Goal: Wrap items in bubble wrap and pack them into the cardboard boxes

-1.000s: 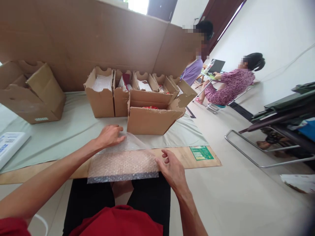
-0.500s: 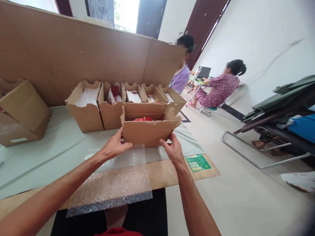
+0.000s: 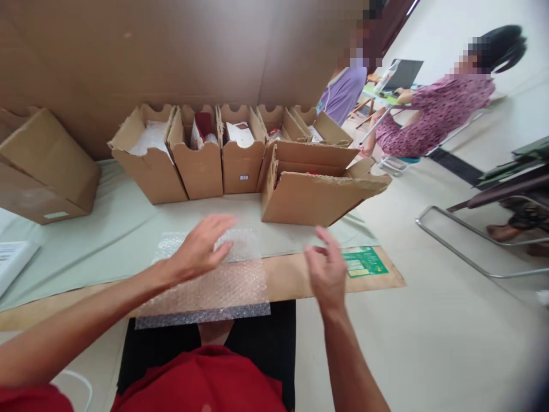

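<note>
My left hand [image 3: 203,246] hovers over a sheet of bubble wrap [image 3: 210,286], fingers apart and holding nothing. To the right, my right hand [image 3: 326,266] is also empty, its thumb and fingers spread, just in front of a cardboard box [image 3: 309,200]. This open-topped box stands askew at the right of the table, with a bit of red showing inside. The bubble wrap lies flat and hangs over the table's front edge above my lap.
Behind stand several open cardboard bins [image 3: 199,171] in a row, holding packets. A tall cardboard panel [image 3: 171,57] rises at the back. Another cardboard box [image 3: 51,166] and a white flat item [image 3: 15,263] are at left. Two people sit beyond, one by a laptop [image 3: 403,75].
Both hands have let go of the cardboard box and drawn back from it. The box now sits farther right, against the row of bins. My view has tilted down.
</note>
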The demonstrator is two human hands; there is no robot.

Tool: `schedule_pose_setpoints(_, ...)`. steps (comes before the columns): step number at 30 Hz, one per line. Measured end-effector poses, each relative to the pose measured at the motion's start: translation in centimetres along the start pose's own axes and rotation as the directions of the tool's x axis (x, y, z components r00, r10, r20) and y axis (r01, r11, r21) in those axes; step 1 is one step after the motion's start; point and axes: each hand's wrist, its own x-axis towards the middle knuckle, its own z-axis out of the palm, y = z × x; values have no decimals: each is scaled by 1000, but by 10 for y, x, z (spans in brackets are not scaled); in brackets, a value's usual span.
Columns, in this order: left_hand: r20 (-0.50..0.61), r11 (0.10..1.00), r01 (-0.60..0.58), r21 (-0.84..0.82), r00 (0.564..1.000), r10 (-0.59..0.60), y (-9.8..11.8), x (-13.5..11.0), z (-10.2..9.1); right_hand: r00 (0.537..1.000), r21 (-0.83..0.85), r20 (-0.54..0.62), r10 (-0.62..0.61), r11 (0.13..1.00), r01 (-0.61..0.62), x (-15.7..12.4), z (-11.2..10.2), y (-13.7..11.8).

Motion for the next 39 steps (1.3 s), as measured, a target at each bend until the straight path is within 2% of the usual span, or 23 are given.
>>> schedule_pose_setpoints(1,49,996,-47,74,998,44,2,-22,1,983,1,154,-101,995,102,-14,13,-14)
schedule_pose_setpoints(2,108,989,-79,128,992,65,2,-42,5,933,15,302,-196,980,201,-25,28,-27)
schedule_pose_setpoints(4,215,972,-106,208,975,61,0,-70,14,783,30,531,-324,931,364,-39,57,-48)
schedule_pose_setpoints(5,248,966,-102,238,968,41,-4,-80,17,716,16,606,-346,905,424,-41,69,-53)
schedule_pose_setpoints(6,264,960,-88,267,964,15,-9,-87,19,669,-14,657,-347,882,471,-42,78,-54)
schedule_pose_setpoints(7,263,954,-65,292,965,-15,-15,-93,19,644,-54,688,-334,862,505,-40,83,-51)
schedule_pose_setpoints(8,249,949,-33,313,967,-48,-23,-99,16,641,-100,701,-314,846,523,-38,85,-46)
schedule_pose_setpoints(9,229,943,5,333,970,-85,-31,-105,10,657,-150,696,-291,836,528,-35,82,-38)
schedule_pose_setpoints(12,137,915,139,378,969,-204,-53,-129,-12,763,-294,603,-232,825,483,-27,59,-14)
schedule_pose_setpoints(14,68,899,200,390,967,-245,-60,-145,-26,805,-321,541,-241,826,463,-29,36,-7)
schedule_pose_setpoints(15,45,898,205,389,970,-241,-61,-151,-32,803,-302,535,-265,827,474,-33,25,-8)
schedule_pose_setpoints(16,34,903,192,384,975,-222,-60,-156,-36,781,-263,549,-298,825,500,-39,16,-12)
schedule_pose_setpoints(18,62,921,124,369,986,-157,-54,-162,-41,698,-167,621,-356,810,562,-56,4,-22)
schedule_pose_setpoints(20,127,934,49,353,987,-100,-48,-163,-39,612,-110,696,-376,786,608,-73,1,-33)
schedule_pose_setpoints(22,180,936,10,352,981,-78,-44,-162,-34,570,-123,739,-358,761,637,-86,7,-38)
schedule_pose_setpoints(26,186,926,32,375,976,-109,-39,-158,-25,589,-169,730,-347,743,648,-89,19,-34)
schedule_pose_setpoints(30,170,919,58,390,976,-134,-38,-152,-26,614,-127,703,-358,787,604,-75,10,-37)
schedule_pose_setpoints(34,29,889,241,389,962,-273,-59,-135,-45,598,-38,734,-322,859,510,-58,-9,-46)
schedule_pose_setpoints(36,-9,848,361,387,922,-388,-79,-122,-58,646,-46,712,-275,900,434,-43,-9,-47)
schedule_pose_setpoints(39,8,762,508,401,830,-558,-106,-97,-71,756,-201,645,-113,929,310,-12,16,-45)
